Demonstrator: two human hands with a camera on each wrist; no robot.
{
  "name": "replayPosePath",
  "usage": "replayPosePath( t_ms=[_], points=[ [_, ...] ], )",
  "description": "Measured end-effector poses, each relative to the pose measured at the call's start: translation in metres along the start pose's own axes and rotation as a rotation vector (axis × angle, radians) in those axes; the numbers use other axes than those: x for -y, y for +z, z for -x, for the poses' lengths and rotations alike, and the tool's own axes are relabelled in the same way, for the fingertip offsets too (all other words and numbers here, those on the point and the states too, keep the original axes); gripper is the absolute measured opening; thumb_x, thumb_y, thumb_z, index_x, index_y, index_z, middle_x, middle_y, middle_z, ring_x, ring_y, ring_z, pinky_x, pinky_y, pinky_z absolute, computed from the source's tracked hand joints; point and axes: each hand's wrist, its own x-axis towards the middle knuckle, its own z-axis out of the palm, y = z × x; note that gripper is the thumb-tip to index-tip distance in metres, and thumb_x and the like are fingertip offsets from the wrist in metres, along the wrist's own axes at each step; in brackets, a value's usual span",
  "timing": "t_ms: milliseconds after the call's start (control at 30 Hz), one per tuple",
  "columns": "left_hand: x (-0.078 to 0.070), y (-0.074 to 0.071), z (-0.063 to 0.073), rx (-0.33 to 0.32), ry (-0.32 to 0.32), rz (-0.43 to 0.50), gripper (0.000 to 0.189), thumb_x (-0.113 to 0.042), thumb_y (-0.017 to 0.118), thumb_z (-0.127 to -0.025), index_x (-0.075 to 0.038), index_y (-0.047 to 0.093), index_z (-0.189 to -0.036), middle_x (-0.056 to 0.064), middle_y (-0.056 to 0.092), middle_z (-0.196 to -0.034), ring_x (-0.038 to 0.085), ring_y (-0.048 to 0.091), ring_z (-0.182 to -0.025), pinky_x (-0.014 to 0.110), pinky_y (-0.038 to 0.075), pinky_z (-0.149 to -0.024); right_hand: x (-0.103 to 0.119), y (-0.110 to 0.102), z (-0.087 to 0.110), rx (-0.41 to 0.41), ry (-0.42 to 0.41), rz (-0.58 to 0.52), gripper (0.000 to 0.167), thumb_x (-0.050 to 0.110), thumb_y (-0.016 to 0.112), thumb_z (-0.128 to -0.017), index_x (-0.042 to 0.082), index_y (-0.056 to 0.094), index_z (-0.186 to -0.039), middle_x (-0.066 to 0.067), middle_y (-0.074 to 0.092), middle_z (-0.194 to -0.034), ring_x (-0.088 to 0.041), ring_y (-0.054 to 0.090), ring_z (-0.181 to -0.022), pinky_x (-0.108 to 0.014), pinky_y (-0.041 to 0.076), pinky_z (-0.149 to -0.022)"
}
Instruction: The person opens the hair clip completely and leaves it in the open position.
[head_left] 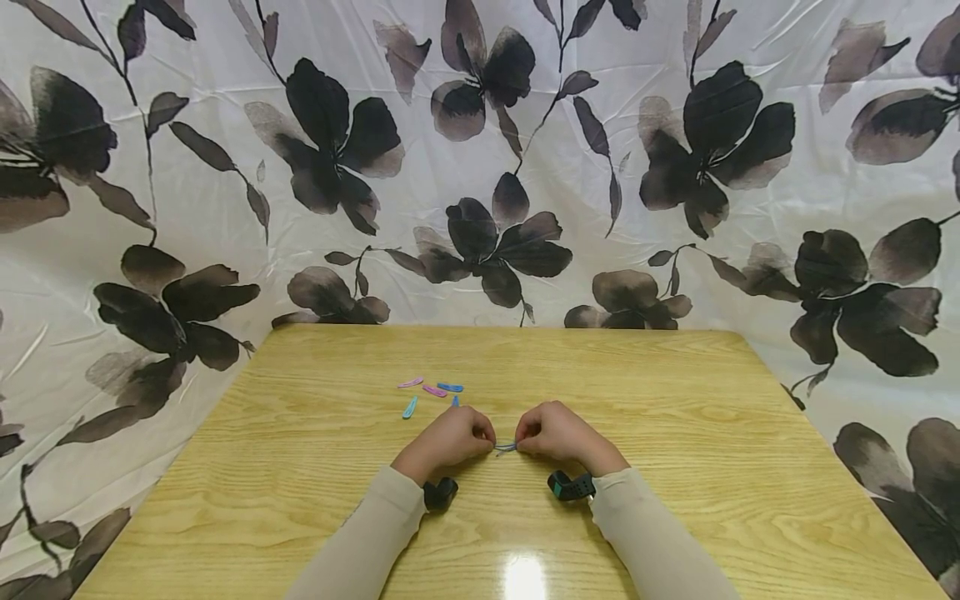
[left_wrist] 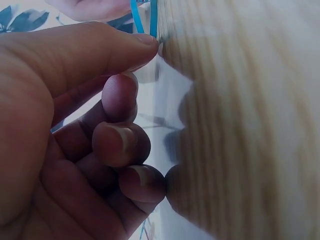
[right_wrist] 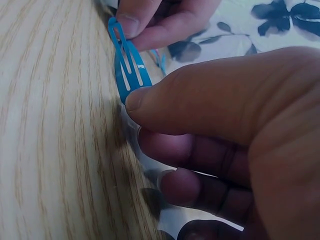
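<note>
A yellow-brown wood-grain table (head_left: pixel 712 417) is spanning the lower frame; a white, dark-flowered fabric sheet (head_left: pixel 600 192) is covering the upper frame.

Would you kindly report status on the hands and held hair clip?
Left hand and right hand pinching opposite ends of blue snap hair clip. Other clips beyond left hand. Nothing visibly blocking.

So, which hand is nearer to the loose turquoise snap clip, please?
The left hand, just right of the turquoise snap clip; the right hand is farther to the right.
</note>
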Motion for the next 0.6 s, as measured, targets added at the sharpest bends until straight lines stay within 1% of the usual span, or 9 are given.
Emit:
replayPosePath(
  t_ms=[267, 400, 600],
  points=[
    [0.0023, 0.0006, 0.0000, -0.009, 0.011, -0.009, 0.010, -0.014, 0.069, -0.088, -0.018, 0.073, -0.081, -0.008, 0.065, -0.076, 0.008, 0.052, -0.069, 0.026, 0.046, -0.067, 0.0020, -0.0009, 0.0011, -0.002, 0.001, 0.001, 0.010, 0.014, 0.073, -0.086, 0.019, 0.073, -0.077, 0.008, 0.066, -0.071, -0.011, 0.055, -0.066, -0.029, 0.047, -0.063],
    [0.0037, 0.0011, -0.0009, -0.016, 0.005, -0.014, 0.010, -0.015, 0.069, -0.088, -0.020, 0.073, -0.081, -0.009, 0.065, -0.076, 0.008, 0.053, -0.069, 0.026, 0.046, -0.067, 0.0018, -0.0007, 0.0006, -0.004, 0.000, 0.013, 0.010, 0.014, 0.073, -0.085, 0.020, 0.073, -0.077, 0.009, 0.066, -0.071, -0.010, 0.055, -0.066, -0.028, 0.047, -0.063],
    [0.0029, 0.0001, -0.0008, -0.018, -0.003, 0.005, 0.010, -0.015, 0.069, -0.088, -0.019, 0.074, -0.081, -0.008, 0.065, -0.076, 0.008, 0.053, -0.068, 0.026, 0.046, -0.066, -0.0008, -0.0005, -0.0003, 0.004, -0.005, 0.015, 0.007, 0.015, 0.072, -0.085, 0.019, 0.074, -0.080, 0.009, 0.066, -0.072, -0.010, 0.056, -0.066, -0.028, 0.047, -0.064]
  ],
)
